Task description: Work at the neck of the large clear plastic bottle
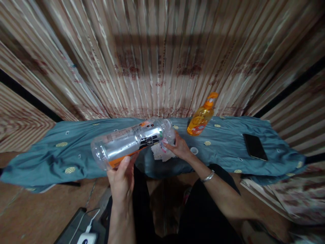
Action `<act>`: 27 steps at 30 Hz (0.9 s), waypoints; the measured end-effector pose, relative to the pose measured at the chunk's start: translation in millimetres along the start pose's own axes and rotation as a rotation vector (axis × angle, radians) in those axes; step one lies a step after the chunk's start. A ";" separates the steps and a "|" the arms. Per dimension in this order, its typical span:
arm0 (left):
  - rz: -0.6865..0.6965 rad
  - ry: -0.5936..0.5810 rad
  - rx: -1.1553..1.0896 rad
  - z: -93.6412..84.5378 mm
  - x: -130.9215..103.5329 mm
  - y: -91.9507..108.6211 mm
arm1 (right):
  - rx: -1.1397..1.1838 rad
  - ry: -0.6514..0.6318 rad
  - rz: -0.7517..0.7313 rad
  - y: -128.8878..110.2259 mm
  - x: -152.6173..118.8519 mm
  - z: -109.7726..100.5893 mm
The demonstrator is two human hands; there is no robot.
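A large clear plastic bottle (132, 140) with a silver and orange label lies tilted in the air over the cloth, its neck toward the right. My left hand (123, 174) is wrapped round its lower part from beneath. At the neck end, my right hand (179, 145) has its fingers closed on a small clear container (169, 136), whose mouth is close to the large bottle's neck; whether they touch is hard to tell. Beneath them a crumpled piece of white paper (162, 154) lies on the cloth.
An orange liquid bottle with a pump top (199, 122) stands at the back right of the blue cloth (223, 135). A small white cap (194, 150) is beside my right wrist. A black phone (254, 146) lies farther right. A white device (87, 238) with a cable is low at left.
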State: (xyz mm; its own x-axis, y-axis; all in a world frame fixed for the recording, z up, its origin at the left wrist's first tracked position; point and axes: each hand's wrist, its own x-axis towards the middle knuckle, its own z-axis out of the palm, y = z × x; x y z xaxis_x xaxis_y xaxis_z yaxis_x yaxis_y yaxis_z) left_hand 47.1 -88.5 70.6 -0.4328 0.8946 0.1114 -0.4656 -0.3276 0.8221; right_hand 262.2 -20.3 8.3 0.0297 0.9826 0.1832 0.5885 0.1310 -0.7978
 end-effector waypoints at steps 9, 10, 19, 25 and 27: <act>0.016 0.000 0.005 1.4 -0.5 -2.2 | -0.023 0.036 -0.020 7.6 2.1 3.3; 0.021 0.000 0.008 1.1 -0.7 -2.6 | -0.026 0.040 -0.022 7.8 1.9 3.4; 0.018 0.052 0.012 3.5 -3.6 -1.3 | -0.016 0.050 -0.059 6.3 -2.3 2.7; 0.044 0.067 0.032 2.4 -7.2 -0.6 | -0.024 0.054 -0.046 1.8 -4.9 2.9; 0.047 0.065 0.028 1.5 -8.9 -0.3 | -0.019 0.058 -0.042 0.9 -6.4 3.1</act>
State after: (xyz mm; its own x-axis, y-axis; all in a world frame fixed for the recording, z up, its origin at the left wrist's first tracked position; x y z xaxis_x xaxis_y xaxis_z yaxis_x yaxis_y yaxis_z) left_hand 52.3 -95.9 70.2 -0.5032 0.8566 0.1142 -0.4223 -0.3590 0.8323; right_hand 260.0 -26.0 4.7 0.0508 0.9670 0.2497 0.6057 0.1690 -0.7776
